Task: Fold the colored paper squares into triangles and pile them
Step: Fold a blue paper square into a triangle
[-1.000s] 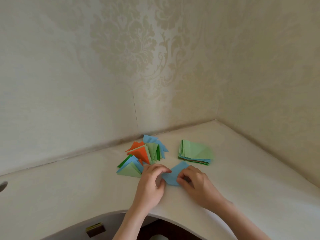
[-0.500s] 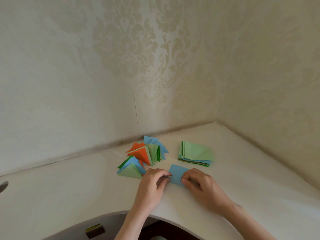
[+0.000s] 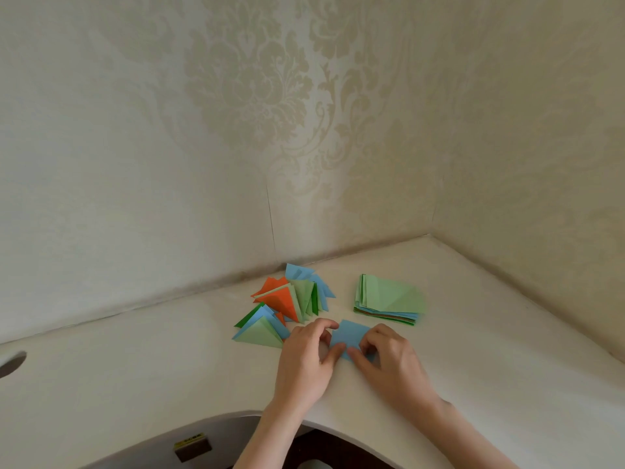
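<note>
A light blue paper square (image 3: pixel 349 335) lies flat on the white table (image 3: pixel 135 367) between my hands. My left hand (image 3: pixel 306 363) pinches its left and near edge with thumb and fingers. My right hand (image 3: pixel 392 362) presses on its right and near part, thumb touching my left thumb. A loose pile of folded triangles (image 3: pixel 287 306), orange, green and blue, sits just left and behind. A stack of unfolded squares (image 3: pixel 389 297) with a pale green sheet on top lies behind my right hand.
Patterned walls (image 3: pixel 236 130) meet in a corner right behind the table. The table's near edge (image 3: pixel 236 416) curves inward around me. A dark round opening (image 3: pixel 12 363) shows at the far left edge.
The blue sheet was bent up between my fingers a second ago and now lies flatter; my hands have closed in so the thumbs meet at its near corner.
</note>
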A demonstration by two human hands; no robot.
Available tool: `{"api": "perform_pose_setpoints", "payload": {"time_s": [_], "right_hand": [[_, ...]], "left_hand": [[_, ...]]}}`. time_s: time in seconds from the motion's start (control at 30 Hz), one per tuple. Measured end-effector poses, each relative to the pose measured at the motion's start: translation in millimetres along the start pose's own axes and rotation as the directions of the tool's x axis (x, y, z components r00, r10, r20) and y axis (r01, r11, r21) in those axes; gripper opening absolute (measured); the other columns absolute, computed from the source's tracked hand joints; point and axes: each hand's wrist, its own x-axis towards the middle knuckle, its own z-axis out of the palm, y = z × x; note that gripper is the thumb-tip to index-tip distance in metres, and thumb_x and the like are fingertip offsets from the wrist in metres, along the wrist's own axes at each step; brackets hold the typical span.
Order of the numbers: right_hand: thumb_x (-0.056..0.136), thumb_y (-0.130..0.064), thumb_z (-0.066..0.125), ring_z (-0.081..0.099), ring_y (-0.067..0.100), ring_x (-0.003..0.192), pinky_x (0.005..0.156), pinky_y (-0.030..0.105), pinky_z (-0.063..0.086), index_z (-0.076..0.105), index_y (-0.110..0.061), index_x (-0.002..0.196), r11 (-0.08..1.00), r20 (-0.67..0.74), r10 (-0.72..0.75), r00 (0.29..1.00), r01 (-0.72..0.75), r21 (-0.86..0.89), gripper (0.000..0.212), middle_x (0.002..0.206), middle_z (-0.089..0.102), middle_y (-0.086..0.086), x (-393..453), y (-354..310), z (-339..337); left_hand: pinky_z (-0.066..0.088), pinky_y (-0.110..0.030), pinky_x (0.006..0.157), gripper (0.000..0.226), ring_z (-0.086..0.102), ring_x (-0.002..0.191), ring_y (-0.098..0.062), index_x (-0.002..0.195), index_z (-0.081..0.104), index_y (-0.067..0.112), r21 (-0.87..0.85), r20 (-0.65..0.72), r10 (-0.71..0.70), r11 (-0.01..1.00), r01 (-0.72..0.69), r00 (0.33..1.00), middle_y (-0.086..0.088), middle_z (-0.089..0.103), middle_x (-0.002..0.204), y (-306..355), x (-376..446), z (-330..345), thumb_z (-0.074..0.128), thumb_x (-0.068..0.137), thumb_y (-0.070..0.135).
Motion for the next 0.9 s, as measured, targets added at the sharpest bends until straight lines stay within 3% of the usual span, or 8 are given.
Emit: {"api": "perform_pose_setpoints", "payload": {"time_s": [0.2,0.37,0.5,0.6,0.7,0.8,0.9], "right_hand": [[0.074,-0.03,0.078,0.051,0.007,0.068,0.06,0.009,0.036,0.054,-0.028,0.068,0.998,-0.028,0.018,0.999,-0.017,0.055,0.025,0.071,0.05,-0.012,-1,1,1],[0.071,-0.026,0.082,0.052,0.004,0.079,0.065,0.008,0.039,0.062,-0.024,0.084,0.991,-0.012,0.059,0.998,-0.057,0.121,0.023,0.081,0.054,-0.011,0,1,3],[0.072,-0.018,0.082,0.05,0.005,0.083,0.068,0.007,0.039,0.064,-0.023,0.095,0.985,0.036,0.071,0.997,-0.075,0.156,0.03,0.09,0.054,-0.006,2,2,-1],[0.071,-0.008,0.08,0.052,0.009,0.082,0.069,0.006,0.039,0.06,-0.032,0.092,0.979,0.088,0.09,0.992,-0.105,0.177,0.037,0.089,0.055,-0.004,2,5,-9],[0.072,0.002,0.073,0.053,0.007,0.085,0.071,0.006,0.037,0.057,-0.039,0.089,0.98,0.125,0.068,0.99,-0.09,0.177,0.047,0.09,0.056,-0.006,2,7,-19],[0.07,0.014,0.053,0.051,0.002,0.09,0.074,0.004,0.034,0.059,-0.039,0.094,0.984,0.109,0.065,0.992,-0.081,0.157,0.059,0.099,0.056,-0.01,1,12,-27],[0.063,0.016,0.043,0.05,0.002,0.099,0.085,0.0,0.03,0.064,-0.03,0.106,0.998,0.044,0.041,0.998,-0.044,0.05,0.066,0.109,0.057,-0.012,1,23,-30]], "left_hand": [[0.038,-0.013,0.074,0.039,0.049,0.085,0.0,0.116,0.054,0.037,0.025,0.012,0.002,1.0,-0.002,1.0,0.025,0.051,0.083,1,0,0,0.071,0.081,0.036],[0.038,-0.007,0.075,0.045,0.052,0.092,0.004,0.114,0.052,0.042,-0.043,-0.003,-0.088,0.995,0.087,0.996,0.026,0.054,0.097,1,1,0,0.075,0.078,0.029],[0.036,-0.003,0.077,0.034,0.052,0.094,0.007,0.109,0.061,0.037,-0.04,0.018,-0.082,0.996,0.083,0.996,0.032,0.054,0.101,0,2,-1,0.072,0.081,0.022],[0.037,-0.004,0.079,0.029,0.052,0.095,0.007,0.103,0.065,0.036,-0.044,0.016,-0.067,0.997,0.068,0.998,0.029,0.059,0.098,-2,1,-1,0.07,0.082,0.017],[0.037,-0.006,0.08,0.025,0.051,0.095,0.005,0.096,0.07,0.033,-0.042,0.026,-0.046,0.998,0.047,0.999,0.022,0.063,0.094,-4,2,0,0.068,0.082,0.012],[0.038,-0.009,0.081,0.022,0.051,0.093,0.004,0.09,0.072,0.032,-0.027,0.035,-0.01,1.0,0.011,0.999,0.021,0.065,0.092,-4,3,1,0.067,0.083,0.012],[0.036,-0.009,0.082,0.025,0.052,0.094,0.003,0.085,0.073,0.031,-0.035,0.067,0.04,0.999,-0.038,0.997,0.022,0.066,0.091,-7,6,-1,0.066,0.084,0.007]]}}
